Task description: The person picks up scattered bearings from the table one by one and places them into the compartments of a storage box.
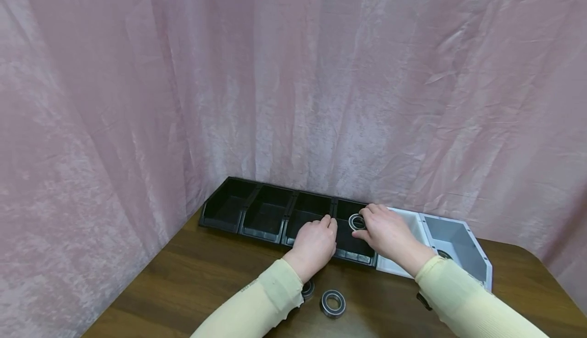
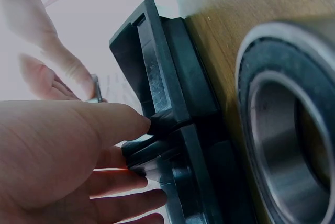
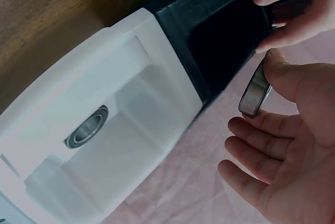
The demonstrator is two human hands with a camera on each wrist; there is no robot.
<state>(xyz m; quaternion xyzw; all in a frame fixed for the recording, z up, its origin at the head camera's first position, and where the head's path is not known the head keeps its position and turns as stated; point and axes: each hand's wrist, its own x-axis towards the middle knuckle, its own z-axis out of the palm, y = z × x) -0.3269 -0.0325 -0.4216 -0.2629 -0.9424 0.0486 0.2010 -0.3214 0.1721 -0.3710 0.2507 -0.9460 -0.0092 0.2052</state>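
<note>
"Where's the bearing (image 3: 254, 96)?"

"The right hand (image 1: 387, 230) has it pinched, over the black bin (image 1: 352, 241) beside the white bin (image 3: 146, 148), I'd say. The left hand (image 1: 315, 243) sits at the divider (image 1: 334, 206), thumb and fingers apart."

"Any tips?"

"I'd lower it well inside before letting go, so it doesn't clatter, with the left hand clear."

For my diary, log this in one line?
right hand: pinches silver-black metal ring; left hand: touches black plastic bin; white plastic bin: another ring

Pink drapery (image 1: 293, 83) hangs behind a brown wood-grain table (image 1: 183, 277).
</note>
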